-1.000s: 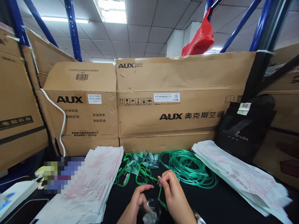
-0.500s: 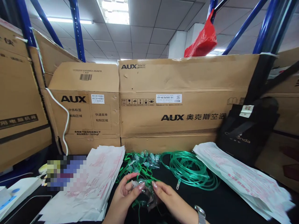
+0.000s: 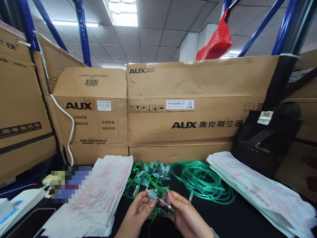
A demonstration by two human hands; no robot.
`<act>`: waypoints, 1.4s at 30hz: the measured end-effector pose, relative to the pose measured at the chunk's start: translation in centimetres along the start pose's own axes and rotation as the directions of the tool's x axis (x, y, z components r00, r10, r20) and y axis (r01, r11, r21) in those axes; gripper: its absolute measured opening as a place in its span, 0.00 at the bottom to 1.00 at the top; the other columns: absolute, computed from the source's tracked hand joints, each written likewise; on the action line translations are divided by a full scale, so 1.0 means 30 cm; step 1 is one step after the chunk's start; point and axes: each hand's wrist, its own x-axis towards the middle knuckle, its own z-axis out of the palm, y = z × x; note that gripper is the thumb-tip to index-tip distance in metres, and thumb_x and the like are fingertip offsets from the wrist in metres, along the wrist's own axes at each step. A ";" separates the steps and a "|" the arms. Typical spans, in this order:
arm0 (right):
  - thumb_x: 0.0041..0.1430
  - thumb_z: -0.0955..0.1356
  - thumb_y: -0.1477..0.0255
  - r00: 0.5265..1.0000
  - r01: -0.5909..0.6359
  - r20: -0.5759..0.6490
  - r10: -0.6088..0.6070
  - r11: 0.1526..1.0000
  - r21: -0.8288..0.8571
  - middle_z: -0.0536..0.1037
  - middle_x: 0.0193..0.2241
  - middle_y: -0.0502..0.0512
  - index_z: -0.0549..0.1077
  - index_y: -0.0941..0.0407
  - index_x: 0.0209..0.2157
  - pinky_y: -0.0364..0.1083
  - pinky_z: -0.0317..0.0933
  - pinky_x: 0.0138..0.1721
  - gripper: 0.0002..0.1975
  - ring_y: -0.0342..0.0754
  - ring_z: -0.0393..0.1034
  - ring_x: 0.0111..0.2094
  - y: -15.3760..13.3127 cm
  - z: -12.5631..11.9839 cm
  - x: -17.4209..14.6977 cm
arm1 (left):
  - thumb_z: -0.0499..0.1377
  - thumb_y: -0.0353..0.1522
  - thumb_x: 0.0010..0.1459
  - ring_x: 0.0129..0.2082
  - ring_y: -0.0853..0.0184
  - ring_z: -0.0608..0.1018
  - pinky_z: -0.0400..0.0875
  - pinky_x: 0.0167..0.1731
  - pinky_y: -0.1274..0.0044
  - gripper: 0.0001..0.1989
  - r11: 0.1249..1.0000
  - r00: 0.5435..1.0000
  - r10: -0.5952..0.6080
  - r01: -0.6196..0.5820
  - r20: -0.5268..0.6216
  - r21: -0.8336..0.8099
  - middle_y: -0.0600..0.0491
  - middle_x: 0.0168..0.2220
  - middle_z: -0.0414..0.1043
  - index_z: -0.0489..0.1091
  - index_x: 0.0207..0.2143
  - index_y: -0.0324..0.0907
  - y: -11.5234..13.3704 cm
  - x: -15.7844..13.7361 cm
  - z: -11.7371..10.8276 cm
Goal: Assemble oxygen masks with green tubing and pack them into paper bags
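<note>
Green strap [image 3: 155, 213] (tubing [image 3: 201, 181] likewise green)

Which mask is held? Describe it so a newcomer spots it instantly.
Find the widest carton at the back, then the green-and-clear pile in front of it. Nearer the camera, the clear mask sits between the left hand and right hand; unlike the pile and the green coil, it is held.

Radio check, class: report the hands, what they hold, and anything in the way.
Left hand, right hand: both gripping one clear oxygen mask. Green tubing coil lies beyond right hand. No obstruction seen at the mask.
</note>
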 end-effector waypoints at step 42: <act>0.46 0.70 0.77 0.985 -0.021 -0.165 0.046 0.989 0.148 0.78 0.22 0.55 0.68 0.60 0.32 0.43 0.65 0.30 0.09 0.43 0.72 0.22 -0.052 -0.013 -0.001 | 0.60 0.43 0.43 0.20 0.69 0.71 0.61 0.23 0.79 0.15 0.970 0.999 0.052 -0.051 0.001 0.237 0.52 0.21 0.75 0.71 0.22 0.39 0.038 0.030 -0.052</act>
